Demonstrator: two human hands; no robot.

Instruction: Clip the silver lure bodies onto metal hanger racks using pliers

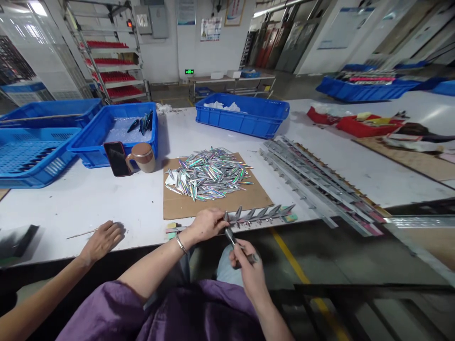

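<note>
My left hand (208, 223) is closed at the table's front edge, with its fingertips pinching a silver pointed piece (226, 216) at the near end of a row. That row of upright pieces is fixed along a narrow strip (265, 215). My right hand (247, 260) is wrapped around a dark metal hand tool (230, 236), whose tip meets the strip beside my left fingertips; its exact kind is hard to make out. Just beyond my hands, a pile of shiny iridescent silver pieces (209, 173) lies on a cardboard sheet (176, 208).
Another person's hand (103, 241) rests on the table at left near a thin stick (81, 234). A phone (117, 158) leans beside a mug (142, 158). Blue bins (241, 118) line the back. Long metal strips (313, 180) lie at right, overhanging the edge.
</note>
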